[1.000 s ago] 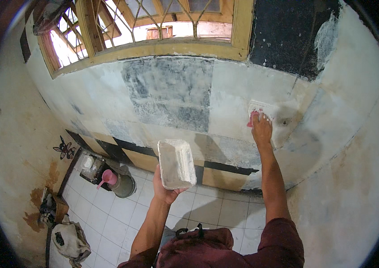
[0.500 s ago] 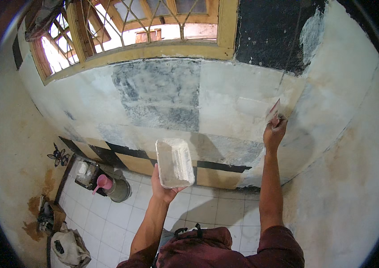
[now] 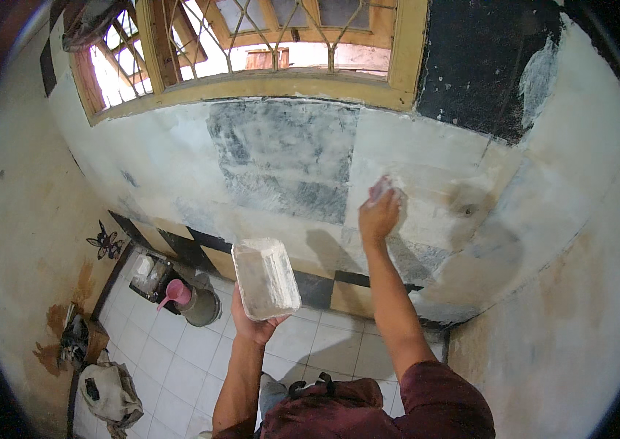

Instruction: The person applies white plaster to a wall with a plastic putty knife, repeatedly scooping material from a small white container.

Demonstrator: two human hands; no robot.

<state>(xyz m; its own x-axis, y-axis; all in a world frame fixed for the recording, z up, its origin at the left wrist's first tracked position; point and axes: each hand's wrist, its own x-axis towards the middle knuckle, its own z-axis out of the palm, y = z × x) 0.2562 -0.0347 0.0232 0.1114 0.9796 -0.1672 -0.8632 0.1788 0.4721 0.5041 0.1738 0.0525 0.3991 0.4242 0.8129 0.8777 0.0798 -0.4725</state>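
Note:
My left hand (image 3: 254, 324) holds up a white rectangular tub (image 3: 265, 277) smeared with white putty, gripping it from underneath at chest height. My right hand (image 3: 378, 215) is raised against the wall (image 3: 427, 157), holding a small flat scraper (image 3: 381, 188) coated in white putty, pressed on the pale plastered surface. A darker grey patch (image 3: 286, 162) of wall lies just left of the scraper. Both forearms come up from the lower edge, and a dark red sleeve (image 3: 441, 399) covers my right upper arm.
A yellow-framed window (image 3: 266, 51) with a metal grille runs along the top. A black wall area (image 3: 485, 58) sits upper right. Below on the white tiled floor (image 3: 178, 351) stand a grey bucket (image 3: 200, 306) with a pink scoop (image 3: 172, 294), a box, and a bag (image 3: 109, 391).
My right hand with the scraper has swept left across the wall, from the right side toward the grey patch. The tub in my left hand stays about level.

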